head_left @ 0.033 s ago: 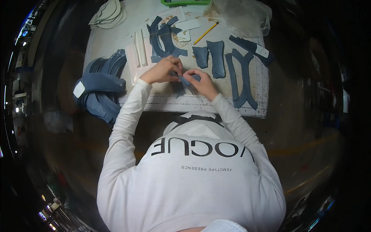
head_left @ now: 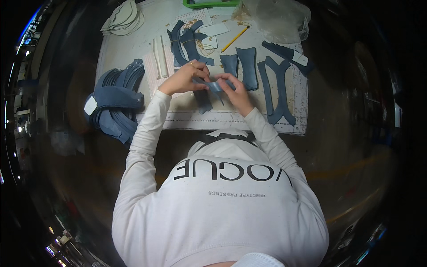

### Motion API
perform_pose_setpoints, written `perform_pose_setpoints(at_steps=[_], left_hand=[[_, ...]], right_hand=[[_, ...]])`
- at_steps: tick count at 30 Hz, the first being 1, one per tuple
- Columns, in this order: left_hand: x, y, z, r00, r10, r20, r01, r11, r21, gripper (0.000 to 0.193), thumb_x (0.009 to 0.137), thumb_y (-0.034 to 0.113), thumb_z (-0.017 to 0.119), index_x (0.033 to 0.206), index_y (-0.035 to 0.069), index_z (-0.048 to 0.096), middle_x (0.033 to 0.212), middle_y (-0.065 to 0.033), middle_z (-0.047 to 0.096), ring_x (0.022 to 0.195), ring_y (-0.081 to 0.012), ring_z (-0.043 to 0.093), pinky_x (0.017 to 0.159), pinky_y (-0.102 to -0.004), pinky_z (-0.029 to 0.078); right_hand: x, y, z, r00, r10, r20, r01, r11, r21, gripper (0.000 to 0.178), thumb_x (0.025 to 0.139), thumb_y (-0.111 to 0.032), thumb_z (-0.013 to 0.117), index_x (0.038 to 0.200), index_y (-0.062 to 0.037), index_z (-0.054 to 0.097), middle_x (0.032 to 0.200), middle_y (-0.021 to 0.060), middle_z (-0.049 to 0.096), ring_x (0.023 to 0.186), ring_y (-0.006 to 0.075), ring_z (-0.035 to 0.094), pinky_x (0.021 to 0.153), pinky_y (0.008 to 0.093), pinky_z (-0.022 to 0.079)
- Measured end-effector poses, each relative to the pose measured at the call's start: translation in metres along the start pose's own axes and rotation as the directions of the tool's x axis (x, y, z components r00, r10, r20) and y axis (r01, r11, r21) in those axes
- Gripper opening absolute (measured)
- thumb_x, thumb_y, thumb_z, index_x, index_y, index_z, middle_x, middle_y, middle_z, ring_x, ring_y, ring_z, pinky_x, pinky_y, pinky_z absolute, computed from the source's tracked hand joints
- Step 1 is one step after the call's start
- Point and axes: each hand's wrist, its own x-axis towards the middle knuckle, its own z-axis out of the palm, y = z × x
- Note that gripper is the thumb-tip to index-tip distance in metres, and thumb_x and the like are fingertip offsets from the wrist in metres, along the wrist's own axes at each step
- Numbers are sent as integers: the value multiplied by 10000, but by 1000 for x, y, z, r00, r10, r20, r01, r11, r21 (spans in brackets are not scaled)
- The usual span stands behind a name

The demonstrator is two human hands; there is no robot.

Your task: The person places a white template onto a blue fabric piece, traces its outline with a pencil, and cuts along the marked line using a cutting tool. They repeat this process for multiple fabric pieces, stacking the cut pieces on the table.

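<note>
Both hands meet above the near half of the table, pinching a small blue-grey leather-like piece (head_left: pixel 215 86). My left hand (head_left: pixel 189 78) grips its left end between thumb and fingertips. The other end is in my right hand (head_left: pixel 235 91), thumb on top and fingers curled. Part of the piece hangs below the fingers. Under the hands, another blue-grey strip (head_left: pixel 203 103) lies on the table. Just beyond my left hand is a bundle of curved blue-grey pieces (head_left: pixel 192 46), held with a thin band.
A large stack of blue-grey pieces (head_left: pixel 118 96) overhangs the table's left edge. Y-shaped pieces (head_left: pixel 281 91) lie at the right, flared pieces (head_left: pixel 247 66) nearer the middle. Farther back are a yellow pencil (head_left: pixel 235 39), a clear plastic bag (head_left: pixel 282 20), white pieces (head_left: pixel 123 18) and a green tray (head_left: pixel 211 4).
My hands have drawn slightly apart, and more of the piece shows between them. The strip lying beneath is more exposed.
</note>
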Motion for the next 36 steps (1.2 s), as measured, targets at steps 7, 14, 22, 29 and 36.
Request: perform_pose_setpoints(at_steps=[7, 14, 22, 29, 36], left_hand=[[95, 52, -7, 945, -188, -267, -73, 676, -733, 155, 780, 125, 755, 826, 52, 626, 691, 47, 565, 619, -28, 518, 554, -182, 406], [202, 26, 68, 914, -397, 86, 256, 401, -880, 212, 799, 140, 741, 914, -19, 662, 835, -72, 685, 755, -143, 655, 726, -243, 537], [251, -11, 157, 833, -554, 5, 521, 780, -348, 486, 633, 265, 828, 930, -77, 652, 878, -182, 686, 809, -283, 676, 734, -334, 538], [218, 5, 120, 842, -303, -446, 374, 924, 79, 460, 729, 336, 746, 987, -11, 587, 744, -164, 684, 655, -300, 667, 623, -344, 525], [111, 1, 31, 667, -532, -521, 444, 846, -295, 259, 853, 260, 675, 976, 33, 664, 719, -81, 686, 586, -135, 668, 541, -235, 500]], right_hand=[[-9, -50, -48, 954, -296, -41, 293, 954, -69, 561, 866, -346, 668, 1298, -30, 501, 1124, 96, 611, 999, 145, 578, 873, 290, 447], [-63, -37, -136, 960, -14, -280, -4, 998, -61, 239, 894, -151, 606, 1081, -11, 655, 777, 35, 649, 680, 54, 574, 627, 217, 476], [-79, 29, -178, 832, -60, -551, -358, 700, -617, 366, 810, -167, 662, 1142, -23, 613, 961, 191, 668, 860, 344, 649, 777, 397, 505], [-69, 5, -154, 801, -148, -579, -536, 253, -806, 579, 765, -230, 715, 1280, -68, 504, 1138, 188, 578, 1048, 369, 555, 904, 420, 461], [-9, 12, -135, 796, -162, -583, -538, 250, -805, 649, 759, -194, 713, 1334, -92, 429, 1159, 158, 539, 1066, 336, 553, 848, 417, 505]])
